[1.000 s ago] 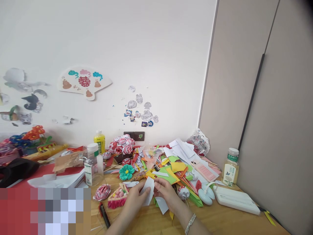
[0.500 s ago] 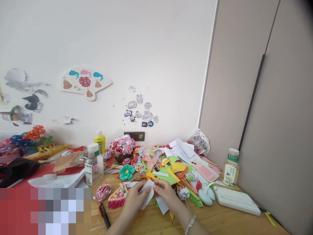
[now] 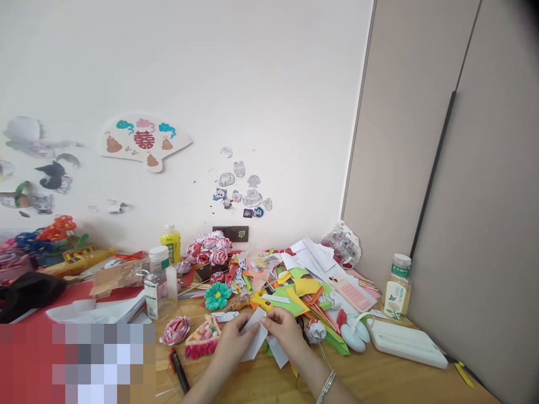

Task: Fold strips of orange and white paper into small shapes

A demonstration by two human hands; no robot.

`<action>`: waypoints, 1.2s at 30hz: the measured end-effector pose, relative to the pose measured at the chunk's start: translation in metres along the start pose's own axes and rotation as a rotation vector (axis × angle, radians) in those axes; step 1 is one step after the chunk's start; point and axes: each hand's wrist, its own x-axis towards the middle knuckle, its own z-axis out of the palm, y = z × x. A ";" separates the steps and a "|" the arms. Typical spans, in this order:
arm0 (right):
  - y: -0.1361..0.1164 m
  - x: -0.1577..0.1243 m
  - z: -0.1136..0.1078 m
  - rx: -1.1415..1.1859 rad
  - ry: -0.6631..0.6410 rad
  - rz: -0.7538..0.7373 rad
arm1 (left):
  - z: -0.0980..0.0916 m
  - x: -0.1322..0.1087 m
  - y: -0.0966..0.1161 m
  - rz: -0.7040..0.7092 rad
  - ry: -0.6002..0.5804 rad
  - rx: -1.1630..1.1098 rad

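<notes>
A white wall (image 3: 269,67) meets beige panels (image 3: 400,140) behind a wooden table (image 3: 379,370)

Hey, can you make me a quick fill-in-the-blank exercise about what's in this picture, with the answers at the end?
1. The left hand and right hand hold a ____ piece of paper.
2. The bracelet is on the ____ wrist.
3. The cutout on the wall is shaped like a ____.
4. The teal flower has a ____ centre.

Missing words: white; right; fan; yellow.
</notes>
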 end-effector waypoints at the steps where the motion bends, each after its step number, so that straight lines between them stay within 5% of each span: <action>1: 0.001 0.000 0.001 0.009 0.002 0.008 | 0.001 0.000 -0.001 0.009 -0.002 0.008; 16: -0.018 -0.004 -0.007 0.081 -0.148 0.037 | -0.001 -0.002 0.000 0.038 0.057 0.035; 36: -0.006 -0.003 -0.001 0.035 0.015 0.061 | 0.001 -0.002 0.002 -0.036 0.028 -0.022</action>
